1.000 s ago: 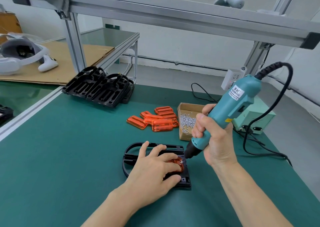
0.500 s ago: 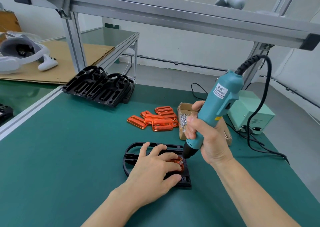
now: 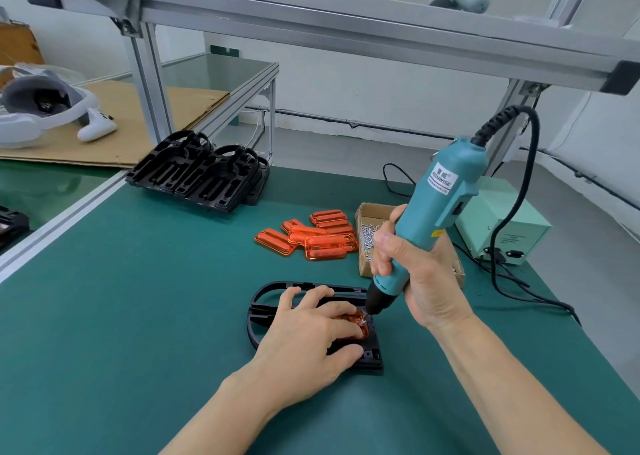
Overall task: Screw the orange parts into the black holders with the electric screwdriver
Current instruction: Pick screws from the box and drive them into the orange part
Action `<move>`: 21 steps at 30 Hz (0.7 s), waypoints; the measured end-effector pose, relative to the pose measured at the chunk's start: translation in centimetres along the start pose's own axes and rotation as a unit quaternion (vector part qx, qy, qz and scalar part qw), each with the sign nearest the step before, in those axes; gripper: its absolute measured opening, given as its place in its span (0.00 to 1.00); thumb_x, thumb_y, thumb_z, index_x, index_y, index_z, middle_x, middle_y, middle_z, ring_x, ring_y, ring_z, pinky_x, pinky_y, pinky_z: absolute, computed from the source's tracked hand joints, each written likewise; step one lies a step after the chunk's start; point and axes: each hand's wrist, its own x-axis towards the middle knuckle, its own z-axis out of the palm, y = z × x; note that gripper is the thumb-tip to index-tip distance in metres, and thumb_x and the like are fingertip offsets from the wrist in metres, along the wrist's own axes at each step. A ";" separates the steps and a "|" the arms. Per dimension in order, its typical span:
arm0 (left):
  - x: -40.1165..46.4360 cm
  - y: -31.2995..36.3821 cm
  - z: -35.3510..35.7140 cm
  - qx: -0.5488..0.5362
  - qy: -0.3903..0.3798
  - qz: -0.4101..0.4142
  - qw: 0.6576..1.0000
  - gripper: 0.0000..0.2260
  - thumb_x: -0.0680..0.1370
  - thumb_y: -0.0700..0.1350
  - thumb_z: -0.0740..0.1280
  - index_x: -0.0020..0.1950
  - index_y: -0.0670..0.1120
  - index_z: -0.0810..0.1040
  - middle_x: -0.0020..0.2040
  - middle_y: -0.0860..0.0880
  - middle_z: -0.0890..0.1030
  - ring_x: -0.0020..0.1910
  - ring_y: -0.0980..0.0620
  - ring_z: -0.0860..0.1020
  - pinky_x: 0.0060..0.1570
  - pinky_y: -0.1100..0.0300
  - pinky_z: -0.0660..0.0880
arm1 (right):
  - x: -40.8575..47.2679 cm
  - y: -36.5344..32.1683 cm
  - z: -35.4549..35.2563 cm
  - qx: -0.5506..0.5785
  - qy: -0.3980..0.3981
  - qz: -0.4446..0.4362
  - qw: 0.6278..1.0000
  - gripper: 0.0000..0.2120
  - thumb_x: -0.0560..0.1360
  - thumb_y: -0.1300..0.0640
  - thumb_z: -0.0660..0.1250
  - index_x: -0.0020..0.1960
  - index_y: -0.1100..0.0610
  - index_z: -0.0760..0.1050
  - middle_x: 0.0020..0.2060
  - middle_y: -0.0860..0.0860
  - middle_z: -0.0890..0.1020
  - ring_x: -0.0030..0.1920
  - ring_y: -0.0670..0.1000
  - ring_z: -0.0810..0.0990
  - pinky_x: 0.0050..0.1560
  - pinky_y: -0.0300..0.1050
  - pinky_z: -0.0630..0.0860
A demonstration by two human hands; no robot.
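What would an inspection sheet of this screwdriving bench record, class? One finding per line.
Surface: green mat, bare at left.
Job's things: electric screwdriver tip on orange part in black holder; spare orange parts; stacked holders; screw box.
Clutter: headset on cardboard.
Hands: left hand presses the part; right hand grips the screwdriver.
Cables: black cord trails to power unit.
Surroundings: aluminium frame.

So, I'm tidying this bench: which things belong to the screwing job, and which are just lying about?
In use: screwdriver, black holder, orange part, spare orange parts, screw box, stacked holders, power box.
Lying about: headset, cardboard sheet.
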 end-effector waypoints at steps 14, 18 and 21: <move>0.1 0.1 -0.2 -0.023 -0.006 -0.009 1.000 0.16 0.77 0.60 0.58 0.61 0.62 0.76 0.69 0.67 0.67 0.71 0.61 0.53 0.70 0.51 0.45 | 0.9 0.4 0.1 0.035 -0.041 0.047 0.997 0.11 0.67 0.61 0.70 0.45 0.50 0.74 0.27 0.52 0.70 0.24 0.49 0.68 0.32 0.45 0.70; 0.1 0.0 -0.2 -0.021 -0.008 -0.009 1.000 0.16 0.77 0.61 0.58 0.62 0.63 0.76 0.69 0.67 0.67 0.71 0.61 0.53 0.70 0.51 0.45 | 0.9 0.2 0.3 0.052 0.006 0.059 0.997 0.11 0.68 0.66 0.67 0.43 0.50 0.75 0.27 0.52 0.69 0.23 0.49 0.66 0.29 0.43 0.69; 0.1 -0.1 -0.2 -0.022 -0.009 -0.007 1.000 0.16 0.77 0.62 0.58 0.62 0.63 0.76 0.69 0.67 0.67 0.71 0.61 0.53 0.69 0.51 0.46 | 0.7 0.0 0.3 0.061 0.034 0.058 0.996 0.10 0.68 0.66 0.67 0.42 0.51 0.74 0.26 0.52 0.69 0.23 0.49 0.66 0.29 0.43 0.68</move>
